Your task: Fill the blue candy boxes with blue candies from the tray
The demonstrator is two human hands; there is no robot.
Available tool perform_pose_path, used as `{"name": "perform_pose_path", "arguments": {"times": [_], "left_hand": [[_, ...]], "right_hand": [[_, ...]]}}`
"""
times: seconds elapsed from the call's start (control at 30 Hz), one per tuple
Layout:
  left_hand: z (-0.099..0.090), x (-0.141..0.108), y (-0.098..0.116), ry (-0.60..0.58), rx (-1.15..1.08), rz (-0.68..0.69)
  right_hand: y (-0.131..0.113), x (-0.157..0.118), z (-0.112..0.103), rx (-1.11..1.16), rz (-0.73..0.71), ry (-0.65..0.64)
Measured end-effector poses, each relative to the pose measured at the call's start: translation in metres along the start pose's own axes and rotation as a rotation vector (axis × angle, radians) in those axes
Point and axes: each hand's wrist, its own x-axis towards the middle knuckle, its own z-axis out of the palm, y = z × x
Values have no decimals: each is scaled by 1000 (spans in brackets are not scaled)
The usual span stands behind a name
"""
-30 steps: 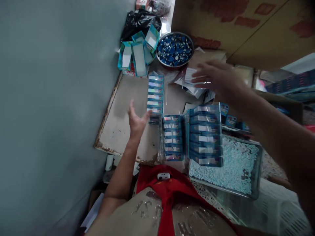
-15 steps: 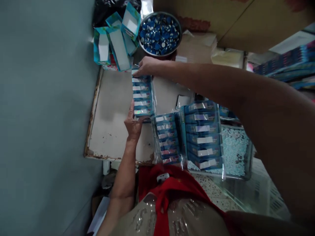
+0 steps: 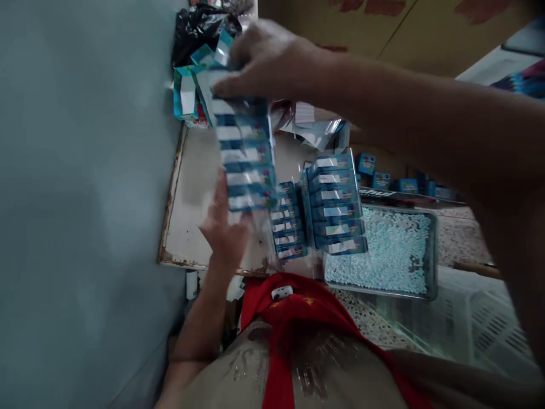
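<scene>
A clear-wrapped pack of blue boxes with white labels (image 3: pixel 243 154) is held above the board, blurred by motion. My right hand (image 3: pixel 259 62) is closed on its far end, the thumb over the top box. At the near end, my left hand (image 3: pixel 225 227) supports the pack between thumb and fingers. Two more wrapped groups of blue boxes, a smaller one (image 3: pixel 288 224) and a larger one (image 3: pixel 337 204), lie side by side to the right of the held pack.
A white board (image 3: pixel 191 193) with worn edges lies beneath. Open turquoise boxes (image 3: pixel 187 96) and a black bag (image 3: pixel 200 31) are at the back left. A tray of pale blue pellets (image 3: pixel 383 255) is at the right, beside a translucent crate (image 3: pixel 481 324). Small blue boxes (image 3: pixel 381 180) lie behind it.
The held pack has been raised toward the camera, and my right hand has risen with it. It now hides the bowl of blue discs. The view has shifted slightly.
</scene>
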Motion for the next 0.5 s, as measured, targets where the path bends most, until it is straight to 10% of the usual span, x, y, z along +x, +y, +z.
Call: {"name": "perform_pose_path", "arguments": {"times": [0.1, 0.23, 0.37, 0.5], "left_hand": [[-15, -68, 44, -75, 21, 58], [8, -130, 52, -194, -27, 96], [25, -142, 34, -282, -60, 60], [-7, -117, 18, -512, -220, -216]], "right_hand": [[23, -48, 7, -238, -40, -217], [71, -81, 49, -381, -108, -302], [103, -84, 66, -308, -183, -223], [126, -97, 11, -40, -245, 43]]}}
